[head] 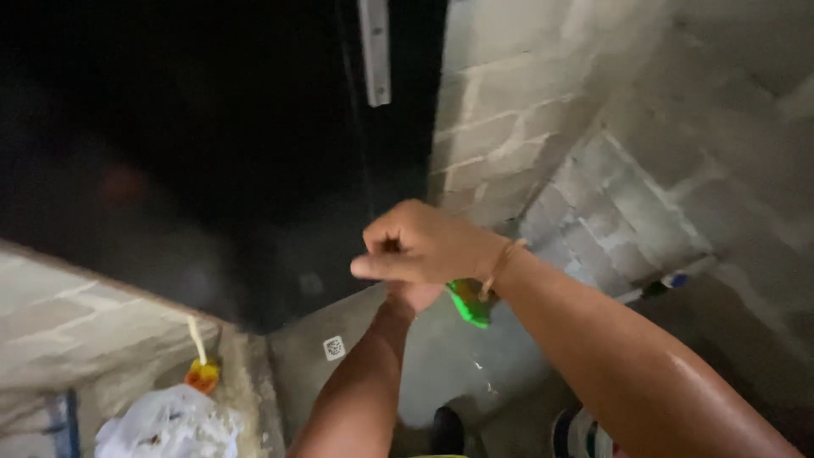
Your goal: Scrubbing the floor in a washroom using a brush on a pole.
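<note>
My right hand (420, 246) is curled into a fist at mid-frame, thumb pointing left, with a thin cord bracelet on its wrist. Nothing shows inside its fingers. It crosses over my left hand (414, 295), which is mostly hidden beneath it. A bright green object (471, 303), maybe plastic, sticks out to the right from under the right wrist and seems held by the left hand. Its full shape is hidden. Both forearms rise from the bottom of the frame.
Grey block walls (526, 110) stand to the right and lower left, with a dark opening between them. A white plastic bag (170, 424) and an orange-yellow item (202, 374) lie lower left. On the wet concrete floor (441, 365) are a small white tag (334, 347) and a dark shoe (447, 429).
</note>
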